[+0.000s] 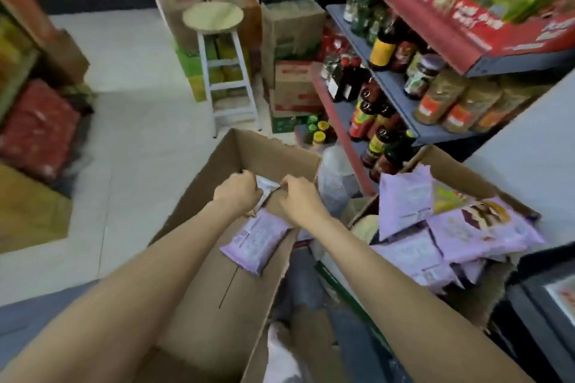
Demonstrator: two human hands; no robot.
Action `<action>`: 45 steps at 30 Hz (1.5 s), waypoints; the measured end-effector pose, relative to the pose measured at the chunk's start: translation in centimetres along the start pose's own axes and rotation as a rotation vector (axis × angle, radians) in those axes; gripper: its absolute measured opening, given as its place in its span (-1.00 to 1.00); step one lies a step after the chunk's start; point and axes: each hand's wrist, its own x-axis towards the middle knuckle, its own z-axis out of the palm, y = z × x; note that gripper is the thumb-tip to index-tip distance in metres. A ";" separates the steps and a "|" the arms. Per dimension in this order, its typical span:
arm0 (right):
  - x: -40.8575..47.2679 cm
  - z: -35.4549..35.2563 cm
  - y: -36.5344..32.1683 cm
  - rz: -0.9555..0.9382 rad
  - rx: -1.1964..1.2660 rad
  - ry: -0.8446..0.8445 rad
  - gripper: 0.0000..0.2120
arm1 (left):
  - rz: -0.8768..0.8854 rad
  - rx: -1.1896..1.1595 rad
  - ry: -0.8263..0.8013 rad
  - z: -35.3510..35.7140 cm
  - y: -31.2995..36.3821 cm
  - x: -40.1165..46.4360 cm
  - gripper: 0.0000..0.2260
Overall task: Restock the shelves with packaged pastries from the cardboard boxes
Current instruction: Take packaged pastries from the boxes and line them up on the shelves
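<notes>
Both hands reaching into an open cardboard box (217,258) beside the shop shelves (389,84).

The left hand (238,193) and right hand (298,196) are each curled closed, gripping a white packet (266,185) between them. A lilac pastry packet (255,241) lies inside the box, just below the hands. More lilac packets (451,233) are heaped in a second box (466,177) to the right.
</notes>
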 end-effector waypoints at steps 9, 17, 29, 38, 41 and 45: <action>15.6 15.9 4.1 0.252 -0.096 -0.321 -0.53 | 0.003 0.155 -0.246 10.3 -9.9 10.9 -0.50; 20.9 22.1 7.6 0.419 -0.142 -0.443 -0.42 | 0.252 0.401 -0.009 16.4 -12.1 16.5 -0.66; 16.7 14.7 2.5 0.341 0.124 -0.478 -0.59 | 0.185 0.068 0.000 11.0 -10.9 12.2 -0.75; 2.5 3.5 -2.7 0.172 0.285 0.407 -0.74 | 0.190 -0.120 0.279 -1.0 -5.8 0.9 -0.79; -3.8 -0.9 -4.5 0.157 0.049 0.731 -0.82 | 0.305 -0.204 0.346 -5.6 -2.1 -3.5 -0.79; -12.9 -7.1 -6.4 -0.083 -0.105 1.108 -0.75 | 0.416 -0.462 0.266 -10.4 4.4 -9.5 -0.80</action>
